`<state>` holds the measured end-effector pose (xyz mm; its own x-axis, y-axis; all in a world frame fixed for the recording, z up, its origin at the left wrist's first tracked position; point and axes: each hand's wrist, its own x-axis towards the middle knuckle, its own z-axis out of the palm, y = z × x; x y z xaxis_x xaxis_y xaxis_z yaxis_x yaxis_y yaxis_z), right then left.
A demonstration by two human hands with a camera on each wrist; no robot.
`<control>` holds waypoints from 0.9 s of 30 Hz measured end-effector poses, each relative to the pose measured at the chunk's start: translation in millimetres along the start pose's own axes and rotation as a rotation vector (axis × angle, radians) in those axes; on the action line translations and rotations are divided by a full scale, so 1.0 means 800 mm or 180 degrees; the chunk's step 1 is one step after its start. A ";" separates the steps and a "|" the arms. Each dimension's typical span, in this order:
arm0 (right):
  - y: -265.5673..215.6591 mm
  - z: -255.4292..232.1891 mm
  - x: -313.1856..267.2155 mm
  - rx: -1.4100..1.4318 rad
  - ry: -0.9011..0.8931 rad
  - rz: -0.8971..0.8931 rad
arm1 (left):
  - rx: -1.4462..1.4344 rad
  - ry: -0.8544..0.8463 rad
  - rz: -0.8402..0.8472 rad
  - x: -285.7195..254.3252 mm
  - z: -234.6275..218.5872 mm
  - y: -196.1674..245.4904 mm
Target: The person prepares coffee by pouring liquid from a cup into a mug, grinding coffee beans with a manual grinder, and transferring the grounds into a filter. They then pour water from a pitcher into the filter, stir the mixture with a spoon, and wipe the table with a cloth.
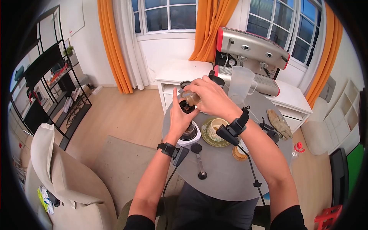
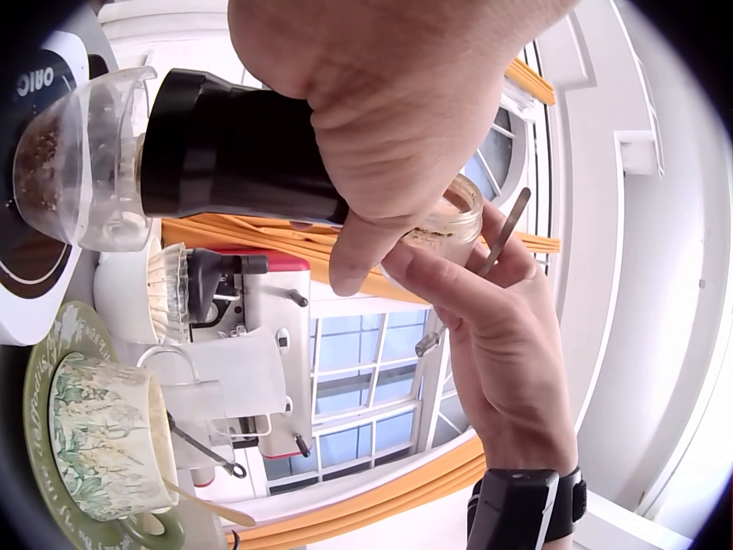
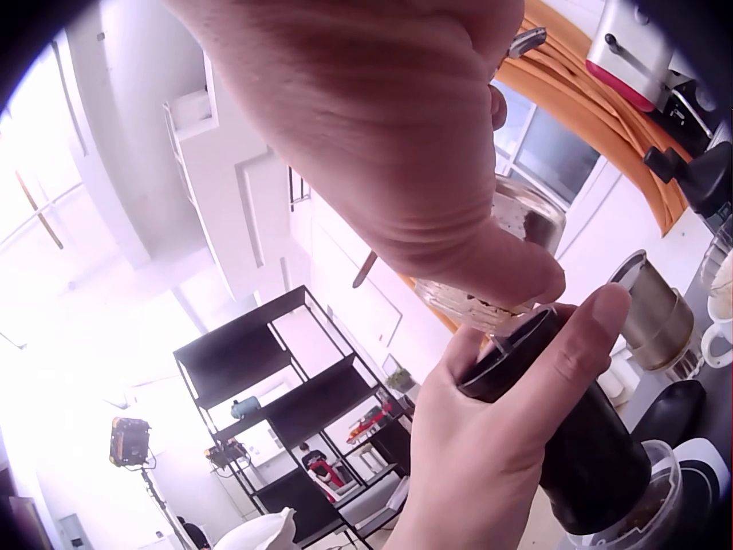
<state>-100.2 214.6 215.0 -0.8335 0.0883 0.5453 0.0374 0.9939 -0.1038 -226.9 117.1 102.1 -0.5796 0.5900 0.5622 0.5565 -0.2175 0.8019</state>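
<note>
My left hand (image 1: 179, 122) grips the black body of a hand coffee grinder (image 3: 590, 458), fingers and thumb wrapped round it. Below the body, a clear cup (image 2: 86, 172) with brown grounds inside stands on a white scale (image 1: 194, 138). A small glass jar (image 3: 529, 224) is tilted in my right hand (image 1: 214, 97), its mouth right at the grinder's open top. Some brown bits cling inside the jar. From between the right fingers juts a thin stick (image 2: 507, 235). Its other end is hidden by the hand.
The grinder's crank handle (image 1: 200, 163) lies in front of the scale on the grey round table (image 1: 226, 180). To the right are a green plate (image 1: 217, 144) bearing a patterned cup (image 2: 109, 424), a clear pitcher (image 1: 240, 82) and a cloth (image 1: 279, 123). An espresso machine (image 1: 253, 48) stands behind.
</note>
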 end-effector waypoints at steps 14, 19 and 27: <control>0.004 0.016 0.006 -0.0554 0.0100 -0.0582 | -0.0020 0.0002 -0.0019 0.001 0.002 0.007; 0.002 0.015 0.009 -0.0821 0.0209 -0.0821 | -0.0190 -0.0078 -0.0233 0.002 0.000 0.010; 0.004 0.019 0.011 -0.1112 0.0225 -0.1120 | -0.0277 -0.0048 -0.0252 -0.002 0.000 0.006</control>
<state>-115.5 217.9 206.5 -0.7898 -0.2640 0.5537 -0.0469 0.9260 0.3746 -223.4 115.6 105.0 -0.6101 0.6196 0.4939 0.4552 -0.2361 0.8585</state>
